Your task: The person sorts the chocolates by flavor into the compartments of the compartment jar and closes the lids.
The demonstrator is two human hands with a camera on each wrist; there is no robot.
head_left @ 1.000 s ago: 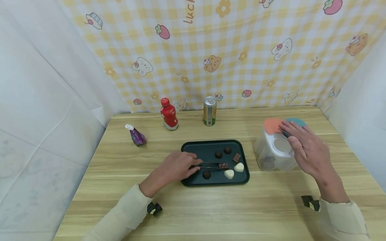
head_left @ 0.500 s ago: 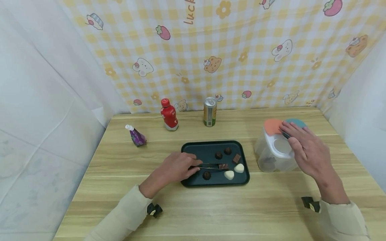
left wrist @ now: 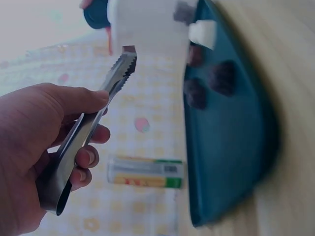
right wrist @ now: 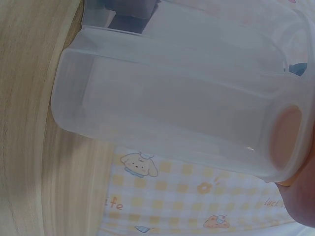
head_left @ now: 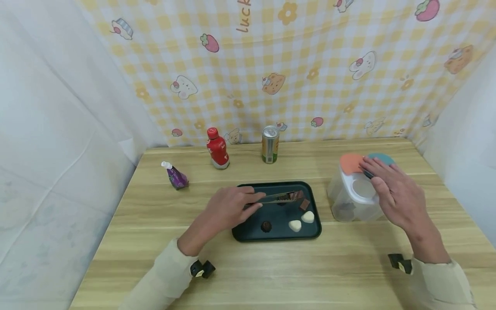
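The left hand [head_left: 228, 209] grips tongs [head_left: 277, 197] pinching a chocolate square [head_left: 296, 196], pointing right toward the clear container [head_left: 350, 198]; the right hand [head_left: 391, 191] rests relaxed on its lid.

Tray [head_left: 248, 232] lies left of container [head_left: 348, 202], before can [head_left: 270, 144].

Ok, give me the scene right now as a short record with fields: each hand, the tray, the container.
left hand: grips metal tongs, a brown chocolate piece in their tips, above the tray
right hand: rests on the container lid
tray: dark green; holds round dark, square brown and two white pieces
container: clear plastic, right of tray
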